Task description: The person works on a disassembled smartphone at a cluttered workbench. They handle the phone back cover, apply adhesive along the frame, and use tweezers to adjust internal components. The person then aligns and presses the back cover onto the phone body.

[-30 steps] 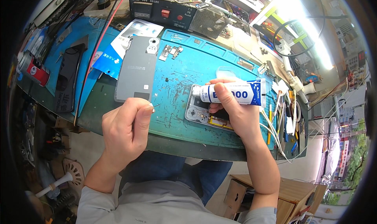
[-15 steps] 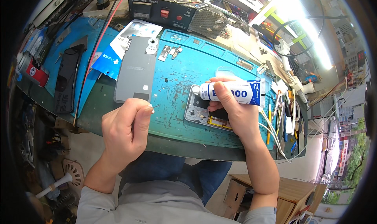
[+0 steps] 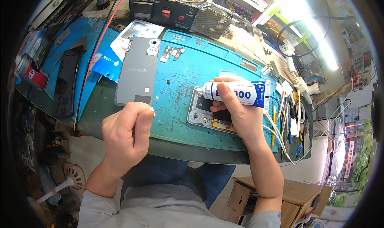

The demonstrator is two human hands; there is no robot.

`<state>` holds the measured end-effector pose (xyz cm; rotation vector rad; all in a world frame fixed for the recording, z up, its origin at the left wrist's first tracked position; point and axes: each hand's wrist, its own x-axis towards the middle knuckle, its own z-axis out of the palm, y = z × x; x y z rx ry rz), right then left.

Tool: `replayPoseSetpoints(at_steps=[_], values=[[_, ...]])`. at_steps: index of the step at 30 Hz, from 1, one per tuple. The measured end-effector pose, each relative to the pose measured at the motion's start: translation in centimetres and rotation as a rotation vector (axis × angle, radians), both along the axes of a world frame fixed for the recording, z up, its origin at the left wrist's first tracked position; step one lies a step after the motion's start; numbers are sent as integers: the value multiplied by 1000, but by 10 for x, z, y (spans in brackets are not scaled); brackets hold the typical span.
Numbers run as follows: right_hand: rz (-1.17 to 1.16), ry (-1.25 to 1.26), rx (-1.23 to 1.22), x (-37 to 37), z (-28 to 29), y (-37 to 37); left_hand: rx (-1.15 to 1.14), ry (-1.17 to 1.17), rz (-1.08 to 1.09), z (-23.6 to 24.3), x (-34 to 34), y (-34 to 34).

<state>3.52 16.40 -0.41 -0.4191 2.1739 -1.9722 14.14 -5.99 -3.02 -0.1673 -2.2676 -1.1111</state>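
A white-and-blue tube (image 3: 245, 94), its long axis running left to right and its narrow end toward the left, lies gripped between the thumb and fingers of the right hand (image 3: 246, 120), above an open phone (image 3: 202, 117). The left hand (image 3: 127, 128), farther from the tube, is well apart to its left and nearer the wearer, with thumb and forefinger pinched on a small white piece (image 3: 153, 112); beyond that hand, a grey back panel (image 3: 136, 78) lies at the left side of the blue mat (image 3: 180, 82).
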Motion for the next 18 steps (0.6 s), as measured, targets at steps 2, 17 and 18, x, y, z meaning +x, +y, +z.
replayPoseSetpoints(at_steps=[2, 17, 18], values=[[-4, -13, -14, 0, 1, 0, 5, -8, 0, 0, 0, 0], [-46, -59, -46, 1, 2, -3, 3, -6, 1, -1, 0, 0], [-44, -57, -48, 1, 2, -3, 9, -8, 1, -1, 0, 0]])
